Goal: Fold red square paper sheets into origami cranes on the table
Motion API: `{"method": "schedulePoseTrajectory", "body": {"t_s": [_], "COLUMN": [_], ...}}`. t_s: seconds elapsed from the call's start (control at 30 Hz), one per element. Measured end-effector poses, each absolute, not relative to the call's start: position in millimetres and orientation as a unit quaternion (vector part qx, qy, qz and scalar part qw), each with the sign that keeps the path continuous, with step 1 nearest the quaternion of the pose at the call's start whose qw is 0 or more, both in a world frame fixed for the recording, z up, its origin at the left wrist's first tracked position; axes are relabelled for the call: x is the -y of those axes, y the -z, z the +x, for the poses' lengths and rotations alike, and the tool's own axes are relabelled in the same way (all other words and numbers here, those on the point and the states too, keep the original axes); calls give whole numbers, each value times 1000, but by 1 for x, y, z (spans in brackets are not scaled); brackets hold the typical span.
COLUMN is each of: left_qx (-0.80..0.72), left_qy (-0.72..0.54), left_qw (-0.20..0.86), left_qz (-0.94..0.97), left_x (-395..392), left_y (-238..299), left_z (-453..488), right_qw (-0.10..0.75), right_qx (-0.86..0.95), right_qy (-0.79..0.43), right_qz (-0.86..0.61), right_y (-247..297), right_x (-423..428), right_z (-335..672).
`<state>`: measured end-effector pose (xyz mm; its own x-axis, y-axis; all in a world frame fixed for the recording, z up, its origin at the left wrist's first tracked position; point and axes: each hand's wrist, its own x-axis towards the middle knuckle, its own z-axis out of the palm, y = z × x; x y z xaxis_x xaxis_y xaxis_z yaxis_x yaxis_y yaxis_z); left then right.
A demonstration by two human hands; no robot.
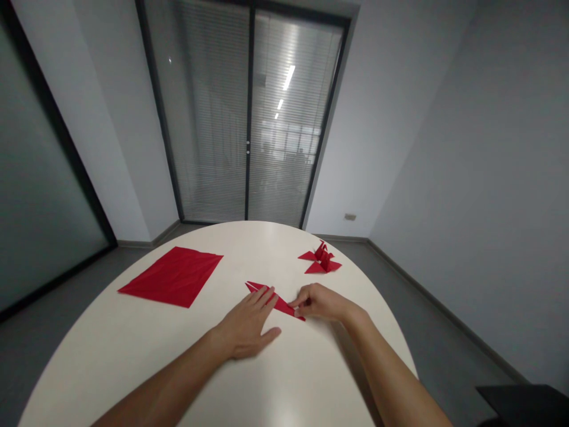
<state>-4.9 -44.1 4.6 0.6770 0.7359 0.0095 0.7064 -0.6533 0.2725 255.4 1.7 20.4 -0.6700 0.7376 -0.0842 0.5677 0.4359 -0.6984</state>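
Observation:
A narrow, partly folded piece of red paper [281,304] lies on the white round table [133,350]. My left hand [249,323] lies flat on the table with fingers stretched out, the fingertips pressing the paper's left part. My right hand [320,302] is closed in a pinch on the paper's right tip, fingers curled.
A flat square sheet of red paper [173,276] lies at the table's left. A finished red paper crane [322,260] stands at the far right of the table. Beyond the table are a glass door with blinds and grey walls. A dark object sits at the bottom right corner.

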Motion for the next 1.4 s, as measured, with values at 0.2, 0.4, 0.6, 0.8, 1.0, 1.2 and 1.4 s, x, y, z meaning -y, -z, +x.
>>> {"method": "schedulePoseTrajectory", "body": {"t_s": [0.2,0.4,0.6,0.8,1.0,1.2,1.4], "left_qx": [-407,-431,-397,-390,-390,-438,-453], "left_qy": [-91,-91,-112,-106,-104,-126,-116], "left_qw": [81,58,69,104,108,67,83], "left_qz": [905,896,908,909,908,887,880], "left_x": [42,44,34,29,29,35,38], "left_y": [-1,-4,0,2,4,7,-3], "left_z": [0,5,-6,-14,-14,-6,-6], "right_qw": [96,107,131,195,120,113,135], "right_qx": [836,827,850,895,915,899,912], "right_qy": [-364,-377,-325,-193,-190,-198,-154], "right_qz": [-398,-404,-394,-351,-334,-375,-356], "right_y": [-21,-23,-19,-18,-19,-20,-20], "right_x": [0,2,3,6,4,4,3], "right_z": [256,255,244,236,233,229,222]}}
